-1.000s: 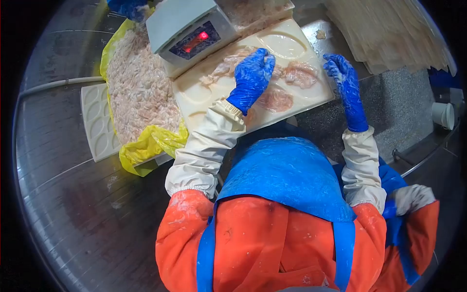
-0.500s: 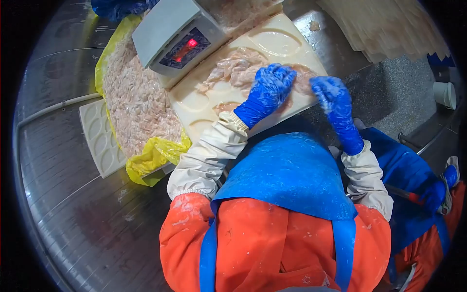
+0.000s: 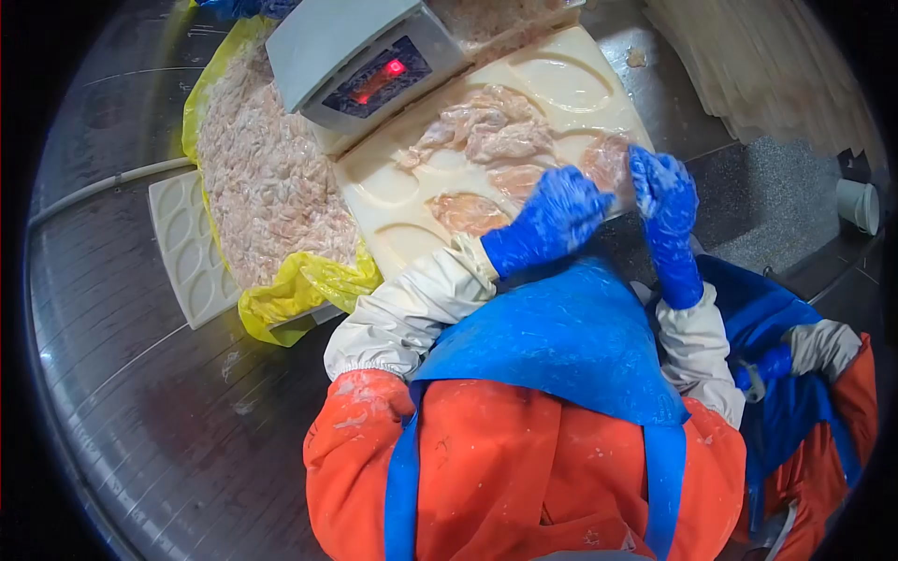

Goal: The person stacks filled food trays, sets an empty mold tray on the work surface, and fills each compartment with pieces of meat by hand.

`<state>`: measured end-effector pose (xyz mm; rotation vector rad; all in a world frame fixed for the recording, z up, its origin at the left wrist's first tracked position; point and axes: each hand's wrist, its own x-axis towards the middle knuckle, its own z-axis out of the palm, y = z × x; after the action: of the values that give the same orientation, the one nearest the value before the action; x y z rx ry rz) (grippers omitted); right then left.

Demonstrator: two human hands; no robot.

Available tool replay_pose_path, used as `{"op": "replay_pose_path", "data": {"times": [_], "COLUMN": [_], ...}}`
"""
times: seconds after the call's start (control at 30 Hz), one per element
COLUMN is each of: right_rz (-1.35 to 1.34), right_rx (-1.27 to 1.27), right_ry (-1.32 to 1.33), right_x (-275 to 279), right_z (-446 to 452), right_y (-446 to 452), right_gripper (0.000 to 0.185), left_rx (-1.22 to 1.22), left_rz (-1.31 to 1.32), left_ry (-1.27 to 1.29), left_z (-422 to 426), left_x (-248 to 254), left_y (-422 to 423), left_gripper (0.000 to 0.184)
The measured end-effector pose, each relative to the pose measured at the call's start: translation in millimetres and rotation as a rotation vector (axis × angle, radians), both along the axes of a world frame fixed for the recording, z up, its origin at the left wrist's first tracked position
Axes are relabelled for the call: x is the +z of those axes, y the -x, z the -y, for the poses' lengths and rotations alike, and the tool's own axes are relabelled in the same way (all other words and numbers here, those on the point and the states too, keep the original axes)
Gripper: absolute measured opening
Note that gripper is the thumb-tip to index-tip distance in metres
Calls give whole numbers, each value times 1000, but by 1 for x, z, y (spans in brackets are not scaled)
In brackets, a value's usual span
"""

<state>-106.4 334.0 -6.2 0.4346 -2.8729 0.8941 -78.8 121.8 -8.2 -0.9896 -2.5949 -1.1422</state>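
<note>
A pale mould tray with oval hollows lies tilted in front of me. Pieces of raw, pinkish meat are heaped across its middle, and flatter meat fills several hollows near its front. My left hand, in a wet blue glove, is at the tray's front edge with its fingers curled in. At the right corner, my right hand, also gloved in blue, has bent fingers close beside the meat in the corner hollow. What either hand pinches, if anything, is hidden by the fingers.
A scale with a red display stands behind the tray. To the left is a yellow-lined container of raw meat, beside another oval-hollow mould. Pale stacked sheets are at upper right. Another person's blue apron is close on my right.
My left hand has moved off the middle meat toward the tray's front edge, uncovering filled hollows. My right hand has shifted slightly right. The view has moved a little; the other person's arm has moved inward.
</note>
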Motion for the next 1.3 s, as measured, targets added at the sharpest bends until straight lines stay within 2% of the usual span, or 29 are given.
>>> {"op": "replay_pose_path", "data": {"times": [0.03, 0.07, 0.1, 0.13, 0.17, 0.2, 0.23, 0.27, 0.3, 0.33, 0.4, 0.47, 0.5, 0.53, 0.6, 0.63, 0.7, 0.73, 0.8, 0.83, 0.87, 0.9, 1.0, 1.07, 1.13, 1.2, 1.27, 1.3], "right_rz": [3, -31, -66, -94, -95, -126, -158, -181, -153, -128, -80, -248, -164, -159, -171, -146, -245, -175, -114, -10, -14, -60, -64, -102, -119, -102, -154, -135], "right_rx": [2, 36, 67, 133, 131, 198, 262, 220, 208, 187, 112, 106, 141, 134, 31, -19, -30, 49, 207, 217, 218, 151, 34, 133, 236, 234, 181, 153], "right_ry": [-2, 103, 209, 147, 145, 64, -16, -13, -36, -61, -136, -24, -52, -59, -166, -70, -43, -142, -394, -434, -432, -479, -511, -178, -227, -242, -225, -66], "right_x": [4, 9, 12, 2, 1, 0, -1, -5, -5, 6, 15, 7, 25, 21, 6, 4, 10, 9, 5, 3, 1, -1, -1, 3, 8, -8, -22, -19], "right_z": [5, 16, 27, 35, 36, 37, 37, 29, 13, 5, 3, 12, 29, 29, 22, 13, 6, 7, 28, 30, 28, 23, 35, 63, 78, 80, 78, 83], "right_y": [-6, -14, -19, -25, -26, -25, -24, -22, -21, -20, -27, -30, -31, -36, -38, -34, -34, -31, -27, -26, -20, -12, -12, -10, -13, -9, -1, 3], "right_gripper": [23, 24, 24, 21, 21, 15, 10, 9, 9, 10, 15, 11, 12, 12, 12, 14, 22, 37, 51, 58, 58, 57, 55, 55, 55, 57, 57, 56], "left_rx": [2, 121, 102, 83, -80, -82, -152, -220, -55, -69, -44, -145, -193, -209, -144, -107, -60, -5, -15, 20, 53, 190, 439, 422, 363, 402, 424, 407], "left_rz": [7, -16, -53, -94, -181, -182, -143, -105, -95, -109, -30, -159, -265, -102, -185, -129, -83, -42, -72, -29, 9, 35, 62, -19, -87, -79, -65, -58], "left_ry": [-65, -78, -127, -176, -133, -135, 93, 323, 616, 614, 795, 481, 296, 333, 447, 531, 508, 496, 460, 331, 202, 35, 104, 175, 357, 415, 353, 437], "left_z": [5, 9, 8, 8, 0, 0, 2, 3, 2, 4, 11, 2, 0, 3, 18, 26, 33, 38, 48, 57, 67, 80, 120, 108, 97, 113, 125, 123], "left_x": [-1, -4, 10, 18, 5, 1, -2, -4, -7, 4, 19, 11, 0, -7, -10, 3, 5, 3, 4, 10, 17, 27, 20, 23, 12, 7, 5, 5], "left_y": [9, 23, 39, 56, 72, 75, 77, 79, 71, 73, 69, 62, 56, 55, 54, 46, 24, 16, 3, 0, 2, 8, 11, 14, 17, 25, 25, 20], "left_gripper": [26, 18, 19, 21, 32, 32, 31, 30, 28, 28, 34, 46, 51, 55, 56, 54, 53, 52, 54, 47, 41, 21, 22, 23, 25, 23, 18, 16]}}
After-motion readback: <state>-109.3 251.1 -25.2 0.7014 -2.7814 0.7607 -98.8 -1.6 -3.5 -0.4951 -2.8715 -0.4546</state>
